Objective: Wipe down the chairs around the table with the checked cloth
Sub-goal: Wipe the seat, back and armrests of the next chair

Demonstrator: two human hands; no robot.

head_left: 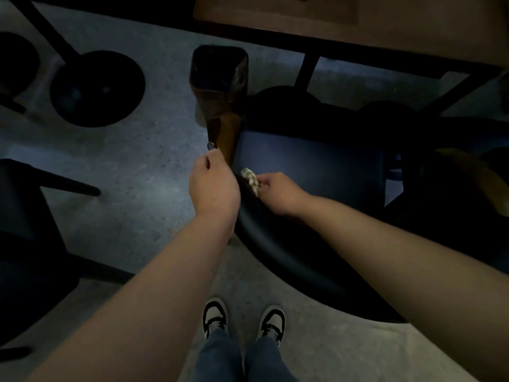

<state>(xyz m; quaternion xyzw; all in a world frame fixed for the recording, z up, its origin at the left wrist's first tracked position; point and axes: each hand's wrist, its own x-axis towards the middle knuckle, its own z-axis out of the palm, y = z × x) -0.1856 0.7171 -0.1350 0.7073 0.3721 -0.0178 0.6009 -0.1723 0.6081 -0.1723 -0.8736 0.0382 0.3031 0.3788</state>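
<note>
**Cloth at the chair's left corner**

We see the cloth (pixel 250 180) bunched in our right hand (pixel 278 193), fingers curled round it, pressed where the chair (pixel 308 166) back meets the seat at its left edge; the left hand (pixel 213 186) sits just beside it, to the left, fingers curled round the top of the wooden armrest (pixel 224 139), seemingly steadying the frame; the right hand is the working one, forearm reaching in from the right across the curved backrest; the seat stretches away to the right of the cloth, so we judge the next stroke runs rightward along it; the desk (pixel 413 37) lies beyond, well apart.
</note>
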